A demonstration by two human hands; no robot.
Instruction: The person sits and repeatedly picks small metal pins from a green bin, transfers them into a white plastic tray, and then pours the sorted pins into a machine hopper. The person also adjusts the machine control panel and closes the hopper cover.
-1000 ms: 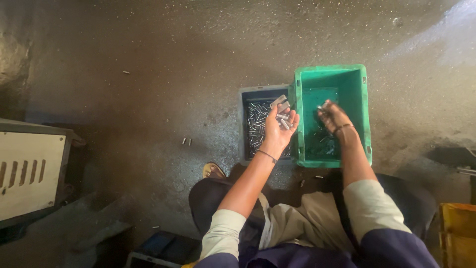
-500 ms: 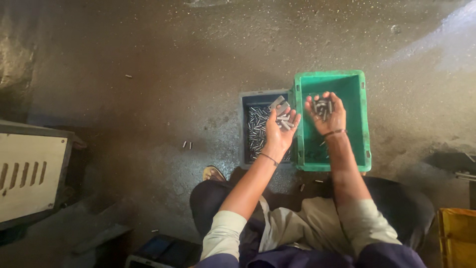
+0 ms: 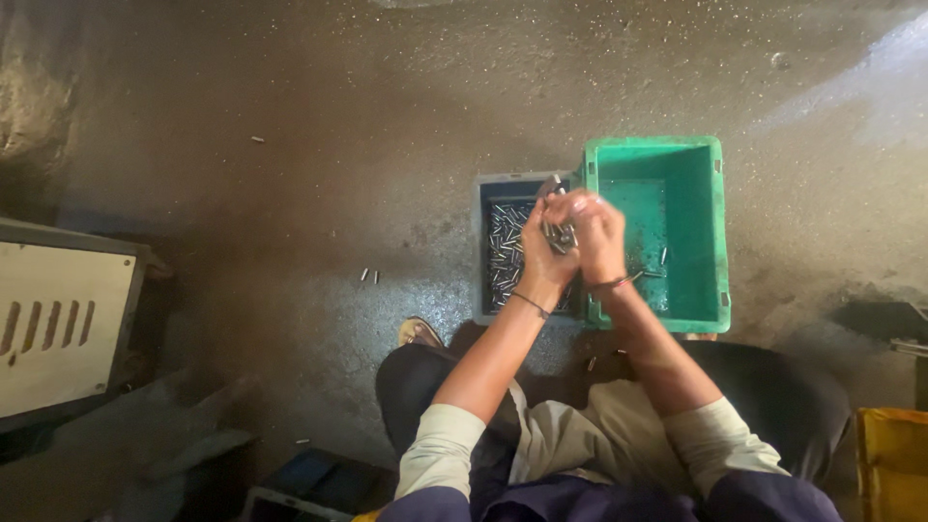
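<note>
Right, both hands are up together over the seam between the two bins. Left hand (image 3: 549,242) and right hand (image 3: 597,230) are touching, cupped against each other, with a bunch of small shiny metal pins (image 3: 559,235) pinched between them; fingers curled in, not spread. Directly below on the left sits a small grey rectangular tray (image 3: 480,253) holding a loose heap of short silver metal pins (image 3: 505,256). Just beside it on the right, touching or nearly so, is a green plastic crate (image 3: 717,232) with only a few pins on its floor. Both stand on a rough, stained concrete floor (image 3: 319,145). Two stray pins (image 3: 368,275) lie on the floor left of the tray. A beige slotted metal cabinet (image 3: 58,319) stands far left, a yellow bin (image 3: 894,462) near right corner.
</note>
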